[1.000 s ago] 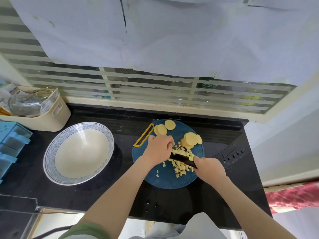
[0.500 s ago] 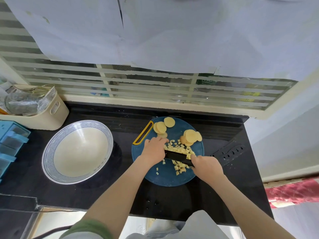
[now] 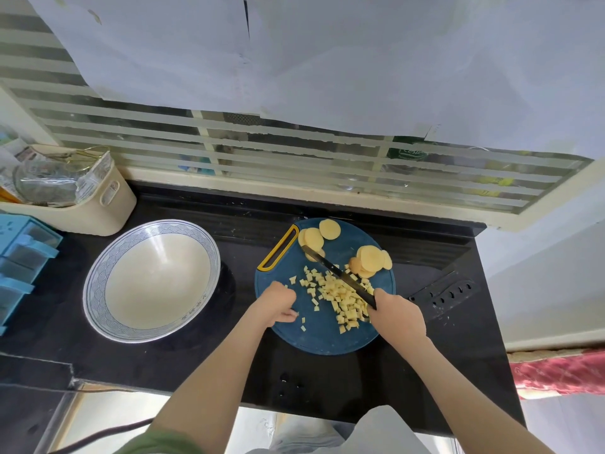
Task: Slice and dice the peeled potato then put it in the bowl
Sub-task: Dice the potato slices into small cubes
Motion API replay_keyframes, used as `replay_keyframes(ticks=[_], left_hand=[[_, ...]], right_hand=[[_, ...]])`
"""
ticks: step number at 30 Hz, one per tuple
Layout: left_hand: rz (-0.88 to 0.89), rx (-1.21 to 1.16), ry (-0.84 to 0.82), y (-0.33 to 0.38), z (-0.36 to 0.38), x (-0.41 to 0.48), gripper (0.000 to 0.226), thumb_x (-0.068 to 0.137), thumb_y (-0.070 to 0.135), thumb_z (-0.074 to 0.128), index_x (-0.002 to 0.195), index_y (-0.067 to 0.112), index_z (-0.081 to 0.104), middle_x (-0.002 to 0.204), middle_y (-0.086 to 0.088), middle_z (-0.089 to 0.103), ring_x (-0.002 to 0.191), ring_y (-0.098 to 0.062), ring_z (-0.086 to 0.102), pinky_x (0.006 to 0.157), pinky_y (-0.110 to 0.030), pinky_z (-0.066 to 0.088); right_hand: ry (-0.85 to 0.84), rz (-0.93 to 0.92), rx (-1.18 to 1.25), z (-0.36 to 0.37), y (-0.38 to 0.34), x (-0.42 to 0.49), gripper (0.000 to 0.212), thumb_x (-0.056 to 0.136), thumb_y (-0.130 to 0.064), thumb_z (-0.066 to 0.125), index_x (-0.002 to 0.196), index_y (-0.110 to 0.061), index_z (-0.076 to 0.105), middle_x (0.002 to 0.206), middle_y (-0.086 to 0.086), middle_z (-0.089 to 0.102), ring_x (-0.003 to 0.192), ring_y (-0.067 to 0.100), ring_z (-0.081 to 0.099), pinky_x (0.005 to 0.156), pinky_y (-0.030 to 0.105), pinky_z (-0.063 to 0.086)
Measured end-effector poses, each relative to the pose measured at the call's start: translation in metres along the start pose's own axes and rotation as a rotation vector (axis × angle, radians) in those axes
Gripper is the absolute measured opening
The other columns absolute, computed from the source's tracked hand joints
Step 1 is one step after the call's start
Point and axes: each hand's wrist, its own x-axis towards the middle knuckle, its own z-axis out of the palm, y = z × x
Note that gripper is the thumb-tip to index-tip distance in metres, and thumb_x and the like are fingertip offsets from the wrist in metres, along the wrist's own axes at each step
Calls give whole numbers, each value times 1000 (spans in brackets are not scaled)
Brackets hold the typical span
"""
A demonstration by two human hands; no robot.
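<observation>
Showing the black counter (image 3: 327, 381) from above, with the task at a pause between two rounds of dicing. The bowl (image 3: 150, 280) stands well apart at 9 o'clock from the cutting board (image 3: 324, 339) and holds no potato, so the transfer step is not yet begun. A second ago both hands met over the middle of the board; the left hand (image 3: 276, 304) has since drawn back to the board's 8 o'clock edge. Its fingers are curled, with one cube at their tips, though it cannot be told whether the cube is pinched. The right hand (image 3: 397, 314), at 4 o'clock, remains wrapped around the handle of the knife (image 3: 334, 271). The blade, formerly lying across the board beneath the left hand, now points toward 11 o'clock, its tip reaching the uncut slices. Those potato slices (image 3: 329, 229) lie in a group at 12 o'clock, and a second stack (image 3: 371, 258) sits at 2 o'clock, just beside the blade. The diced potato (image 3: 340, 301) forms a loose heap at the board's centre, uncovered now that the left hand has gone, with stray cubes toward 7 o'clock. Judged from this layout, one batch is finished, and the remaining slices must be diced before anything goes to the bowl.
</observation>
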Motion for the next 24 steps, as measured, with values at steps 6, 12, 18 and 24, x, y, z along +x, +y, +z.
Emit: replay_keyframes(ticks=[6,12,18,24], left_hand=[[215,131,-49,15,25,-6,40,93,2,42,131,14,49,113,-7,53,104,-21,57,85,-34,56],[370,291,392,15,2,8,43,91,11,52,131,7,37,130,-21,42,112,-34,51,93,-37,45],[278,298,238,13,4,24,44,94,12,46,138,7,41,138,-17,39,120,-30,47,100,-39,44],[424,326,-2,20,27,14,44,93,2,40,136,12,44,133,-9,49,119,-20,48,96,-28,44]], right_hand=[[3,19,45,-1,-5,0,18,100,-35,38,89,-21,38,65,-9,43,54,7,45,43,20,26],[8,43,100,-4,-2,9,18,100,-35,39,89,-21,42,68,-8,48,57,7,50,46,19,33],[-13,89,222,3,-1,15,18,99,-33,39,93,-19,49,73,-5,55,61,9,56,51,21,43],[-2,95,260,7,0,15,21,98,-35,41,92,-18,52,71,-5,54,65,12,60,58,26,49]])
